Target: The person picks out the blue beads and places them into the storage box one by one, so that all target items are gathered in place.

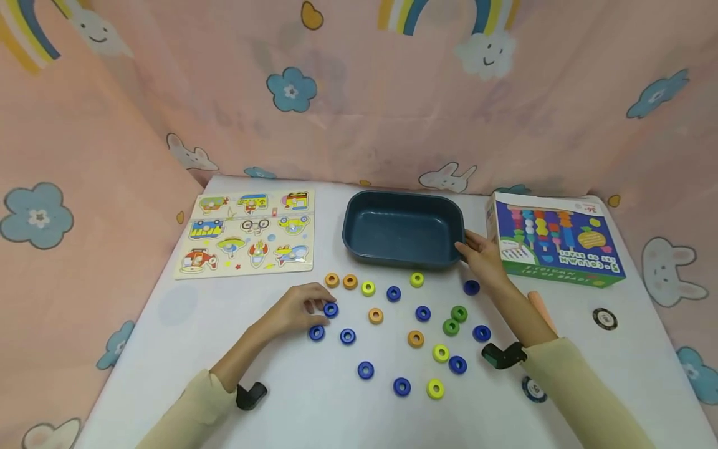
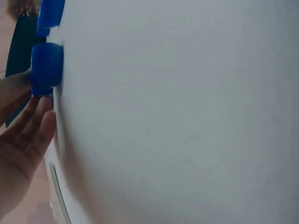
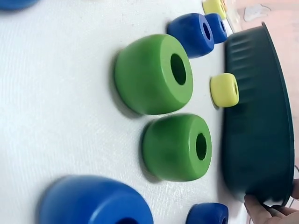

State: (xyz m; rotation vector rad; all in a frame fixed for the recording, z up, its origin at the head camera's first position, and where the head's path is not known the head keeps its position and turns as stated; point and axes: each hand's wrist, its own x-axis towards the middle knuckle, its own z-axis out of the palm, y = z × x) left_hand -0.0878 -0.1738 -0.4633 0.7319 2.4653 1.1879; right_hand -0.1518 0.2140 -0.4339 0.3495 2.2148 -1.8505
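Note:
My left hand [image 1: 297, 308] pinches a blue bead [image 1: 331, 310] between thumb and fingertips, low at the white tabletop. Just beside the thumb lies another blue bead [image 1: 316, 333]; in the left wrist view this nearer bead [image 2: 47, 65] partly hides the pinched one. With thumb and fingers, my right hand [image 1: 481, 254] grips the right end of a dark teal plastic basin [image 1: 404, 257], which has nothing in it. Loose beads with holes lie in front of the basin: green [image 3: 154, 74], orange [image 1: 376, 316], yellow [image 1: 435, 389] and more blue ones [image 1: 401, 386].
A picture puzzle board [image 1: 247, 234] lies back left. Back right is a bead-set box [image 1: 555, 240]. Two round chips [image 1: 605, 318] and an orange stick [image 1: 541, 310] lie at the right, the stick partly behind the right forearm. Printed pink cloth [image 1: 348, 137] rises behind the table.

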